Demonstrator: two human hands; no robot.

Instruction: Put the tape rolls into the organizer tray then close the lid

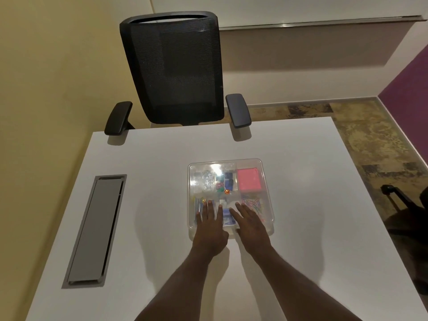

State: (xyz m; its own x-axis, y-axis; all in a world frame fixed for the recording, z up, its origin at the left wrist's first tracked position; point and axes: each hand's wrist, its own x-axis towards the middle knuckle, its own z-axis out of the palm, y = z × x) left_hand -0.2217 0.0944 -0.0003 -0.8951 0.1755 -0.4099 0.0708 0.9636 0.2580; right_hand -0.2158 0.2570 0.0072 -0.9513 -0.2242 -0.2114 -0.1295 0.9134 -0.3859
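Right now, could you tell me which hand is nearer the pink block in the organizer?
The right hand, below the pink block; the left hand is below and further left.

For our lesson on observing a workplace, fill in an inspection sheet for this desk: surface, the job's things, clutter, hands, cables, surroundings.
Surface: white table, grey cable hatch shut at its left.
Job's things: clear organizer tray, lid on; pink block, coloured clips and small items show through. Tape rolls cannot be told apart.
Clutter: nothing seen.
Hands: left hand and right hand flat on the lid's near edge, fingers spread, no grip on anything.
Cables: nothing seen.
Surroundings: black mesh chair behind the table; patterned floor; dark object at right.
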